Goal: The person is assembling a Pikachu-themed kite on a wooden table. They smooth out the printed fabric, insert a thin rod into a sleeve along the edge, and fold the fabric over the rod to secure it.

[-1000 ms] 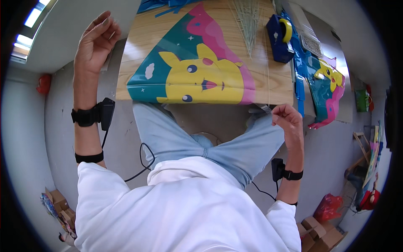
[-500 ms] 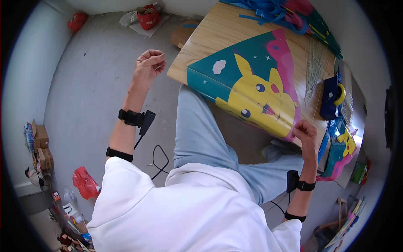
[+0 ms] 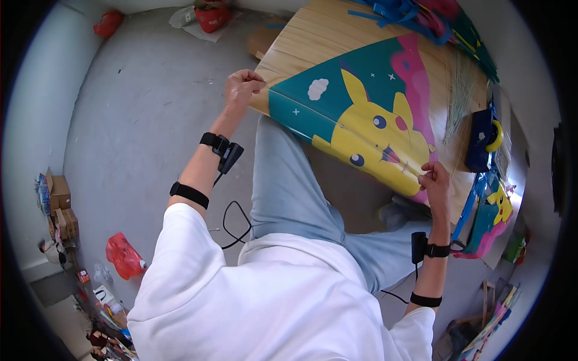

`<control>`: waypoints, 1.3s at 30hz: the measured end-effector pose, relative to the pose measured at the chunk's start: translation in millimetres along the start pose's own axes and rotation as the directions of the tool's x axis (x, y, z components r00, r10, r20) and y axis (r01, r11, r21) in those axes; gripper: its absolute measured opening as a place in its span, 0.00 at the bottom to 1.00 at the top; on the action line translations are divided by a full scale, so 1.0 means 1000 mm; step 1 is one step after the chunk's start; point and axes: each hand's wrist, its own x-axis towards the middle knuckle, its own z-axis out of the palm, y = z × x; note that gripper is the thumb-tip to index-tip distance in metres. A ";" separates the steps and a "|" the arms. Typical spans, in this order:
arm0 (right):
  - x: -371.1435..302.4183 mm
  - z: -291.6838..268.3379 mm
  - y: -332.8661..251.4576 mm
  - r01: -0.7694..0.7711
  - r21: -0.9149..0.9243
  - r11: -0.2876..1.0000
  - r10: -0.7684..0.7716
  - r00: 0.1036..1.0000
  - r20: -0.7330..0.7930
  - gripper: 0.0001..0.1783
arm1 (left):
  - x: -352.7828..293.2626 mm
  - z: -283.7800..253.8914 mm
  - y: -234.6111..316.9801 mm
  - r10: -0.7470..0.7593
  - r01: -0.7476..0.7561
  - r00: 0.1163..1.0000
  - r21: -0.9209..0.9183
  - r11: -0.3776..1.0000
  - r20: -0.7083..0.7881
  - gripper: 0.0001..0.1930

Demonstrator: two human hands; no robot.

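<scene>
A printed sheet (image 3: 328, 117), green with a pink border and a yellow cartoon figure, lies on the wooden table and hangs over its near edge. It looks like a kite sail. Just off its left corner is my left hand (image 3: 242, 89), thumb and fingertips pressed together. Over the right end of the sheet, my right hand (image 3: 436, 180) is closed in a pinch. A thin pale line crosses the sheet between both hands; whether it is a rod, a strip or a crease I cannot tell. What each pinch holds is too small to make out.
Thin pale sticks (image 3: 460, 105) lie on the table (image 3: 301, 45) beside a dark blue tape dispenser (image 3: 478, 141). Blue strips (image 3: 391, 12) are heaped at the back. Another printed sheet (image 3: 490, 216) lies at right. A red bag (image 3: 125, 256) and a black cable (image 3: 226, 225) rest on the floor.
My left hand has moved right, from above the floor to the sheet's left corner. My right hand has shifted slightly up, from the sheet's lower right edge onto its surface.
</scene>
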 end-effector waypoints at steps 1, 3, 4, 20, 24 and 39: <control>0.001 0.000 0.006 0.015 -0.024 1.000 -0.015 1.000 -0.009 0.03 | 0.002 0.008 -0.006 0.019 -0.019 1.000 0.004 1.000 0.013 0.04; 0.003 0.001 0.004 0.027 -0.031 0.999 -0.028 0.999 -0.018 0.03 | 0.004 -0.001 -0.015 0.009 -0.006 0.999 -0.050 0.999 0.050 0.04; 0.006 0.002 0.006 0.040 -0.034 0.999 -0.041 0.999 -0.017 0.02 | 0.003 -0.001 -0.015 -0.018 0.020 0.999 -0.043 0.999 0.046 0.05; 0.025 -0.004 0.021 -0.044 -0.409 0.912 0.028 0.999 -0.044 0.10 | 0.002 0.005 -0.006 -0.095 0.096 0.995 -0.043 0.994 0.024 0.04; 0.024 0.004 0.015 -0.070 -0.459 0.886 0.046 0.997 -0.063 0.10 | 0.001 0.005 -0.006 -0.110 0.110 0.994 -0.033 0.993 0.013 0.04; 0.023 -0.003 0.035 0.009 -0.386 0.922 -0.035 0.998 -0.061 0.08 | -0.002 0.009 0.001 -0.094 0.099 0.994 -0.100 0.990 0.056 0.03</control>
